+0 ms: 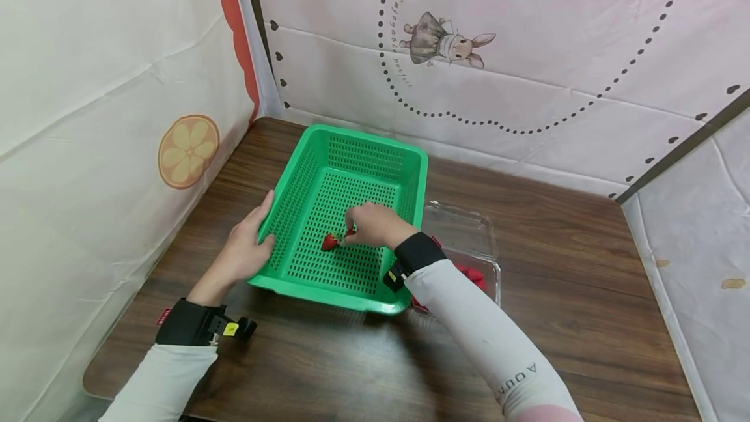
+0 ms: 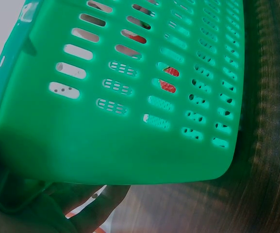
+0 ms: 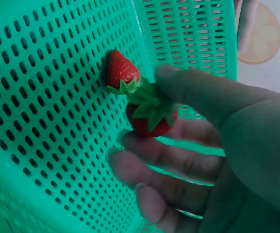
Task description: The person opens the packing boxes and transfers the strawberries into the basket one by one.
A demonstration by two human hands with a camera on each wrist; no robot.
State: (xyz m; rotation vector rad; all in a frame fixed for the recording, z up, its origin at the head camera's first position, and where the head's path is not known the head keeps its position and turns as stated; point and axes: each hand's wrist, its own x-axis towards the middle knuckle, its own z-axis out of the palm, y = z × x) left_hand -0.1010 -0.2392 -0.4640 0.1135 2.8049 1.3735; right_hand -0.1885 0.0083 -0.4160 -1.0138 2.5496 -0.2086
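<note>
A green slotted basket [image 1: 371, 137] stands on the table with one strawberry [image 3: 123, 70] lying on its floor, green leaves toward my right hand. My right hand [image 1: 377, 224] is down inside the basket. Its thumb and fingers pinch a second strawberry [image 3: 152, 124] by its leafy top, close beside the first. At the basket's left wall, my left hand [image 1: 246, 249] grips the rim, thumb at the top edge and fingers along the outside. Through the slots in the left wrist view, red strawberry skin [image 2: 168, 86] shows.
Right of the basket sits a clear plastic box with its lid [image 1: 459, 230] opened back; red items [image 1: 472, 275] lie inside, partly hidden by my right forearm. Brown wooden table [image 1: 574, 279] extends to the right. Printed cloth walls [image 1: 527, 51] stand at the back and sides.
</note>
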